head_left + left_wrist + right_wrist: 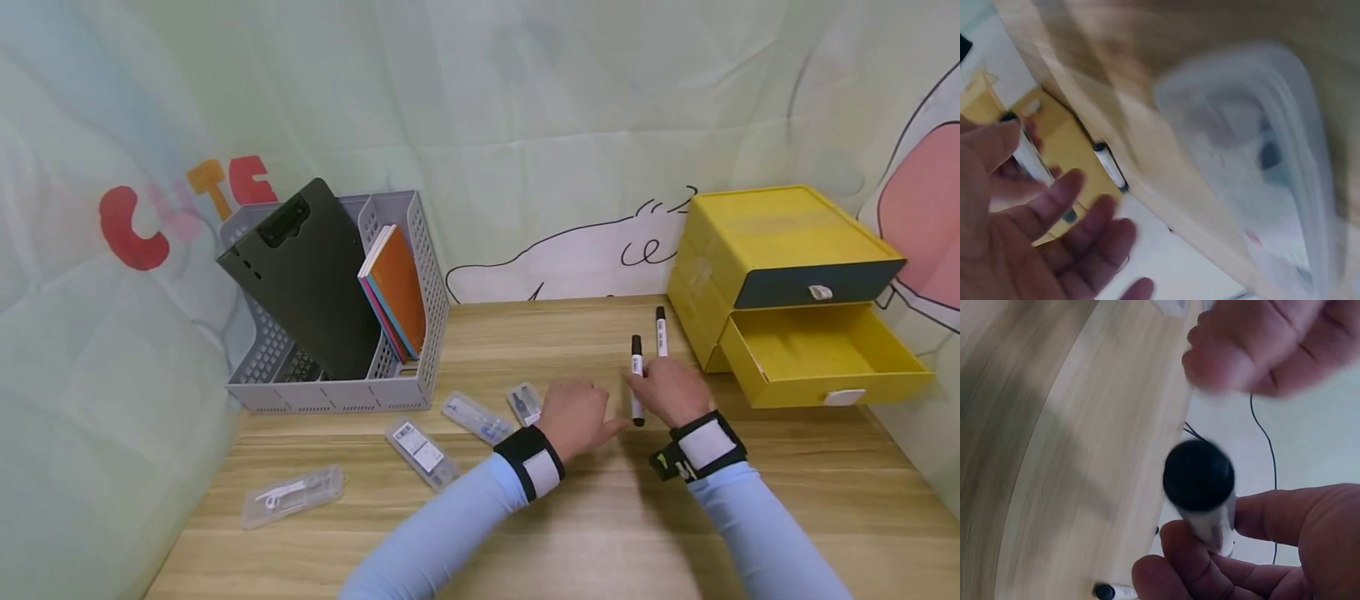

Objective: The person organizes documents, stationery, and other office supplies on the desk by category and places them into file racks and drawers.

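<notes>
My right hand (672, 392) pinches a white marker with black ends (637, 365) between thumb and fingers. In the right wrist view, the black end of that marker (1199, 476) points at the camera. Close to its left is my left hand (576, 417), holding nothing; its fingers (1100, 231) are loosely bent and spread in the left wrist view. A second marker (661, 329) lies on the table just beyond the right hand. Beside the left hand is a small clear case (523, 402), partly hidden by that hand.
At the right stands a yellow drawer box (802, 221) with its lower drawer (825, 342) pulled out. A grey organizer (330, 396) at the left bears a dark clipboard (311, 283) and notebooks (397, 287). More clear cases (423, 452) lie before it, one with scissors (292, 497).
</notes>
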### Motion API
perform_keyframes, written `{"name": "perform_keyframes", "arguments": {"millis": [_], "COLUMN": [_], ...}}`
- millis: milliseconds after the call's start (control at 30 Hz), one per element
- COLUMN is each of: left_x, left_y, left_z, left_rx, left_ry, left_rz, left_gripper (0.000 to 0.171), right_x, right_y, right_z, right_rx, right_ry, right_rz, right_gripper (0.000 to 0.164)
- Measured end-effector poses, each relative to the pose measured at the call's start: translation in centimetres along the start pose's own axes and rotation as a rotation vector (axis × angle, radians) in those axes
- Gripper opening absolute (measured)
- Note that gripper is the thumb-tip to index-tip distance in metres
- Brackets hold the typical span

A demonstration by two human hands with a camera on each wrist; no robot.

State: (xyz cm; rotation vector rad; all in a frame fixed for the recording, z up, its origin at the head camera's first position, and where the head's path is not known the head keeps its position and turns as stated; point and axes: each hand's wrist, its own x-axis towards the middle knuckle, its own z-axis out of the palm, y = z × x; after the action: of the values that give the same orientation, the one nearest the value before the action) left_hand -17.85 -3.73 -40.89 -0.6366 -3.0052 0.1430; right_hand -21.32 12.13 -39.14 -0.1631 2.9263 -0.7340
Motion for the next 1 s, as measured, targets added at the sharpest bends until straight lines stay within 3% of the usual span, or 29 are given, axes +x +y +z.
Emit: {"name": "perform_keyframes", "arguments": {"millis": [100, 233, 333, 567, 1000], "left_x": [0.1, -0.1, -0.4, -0.8, -0.9], "left_y": [-1.2, -3.0, -4.4, -7.1, -8.3], "left_z": [-0.1, -0.3, -0.5, -1.3, -1.8], "left_rx": [0.001, 0.019, 0.015, -0.055, -0.109], "left_ry": [-0.073, -0.122, -0.151, -0.303, -0.297], "left_rz": [-0.068, -0.144, -0.194, -0.314, -0.349], "left_gripper": [0.049, 0.049, 0.051, 0.047, 0.048], "right_x": [-0.1, -0.3, -0.6, -1.7, -4.0], "right_y": [0.2, 0.3, 0.4, 0.9, 3.7], "right_z": [-0.3, -0.8, -1.3, -3.3, -8.6], "right_rx": [-0.028, -0.056, -0.065, -0.073, -0.096], "right_ry": [-0.017, -0.008, 0.019, 0.121, 0.141], "right_rz": [0.013, 0.039, 0.057, 0.049, 0.074], "right_gripper": [0.036, 0.029, 0.025, 0.027, 0.041]}}
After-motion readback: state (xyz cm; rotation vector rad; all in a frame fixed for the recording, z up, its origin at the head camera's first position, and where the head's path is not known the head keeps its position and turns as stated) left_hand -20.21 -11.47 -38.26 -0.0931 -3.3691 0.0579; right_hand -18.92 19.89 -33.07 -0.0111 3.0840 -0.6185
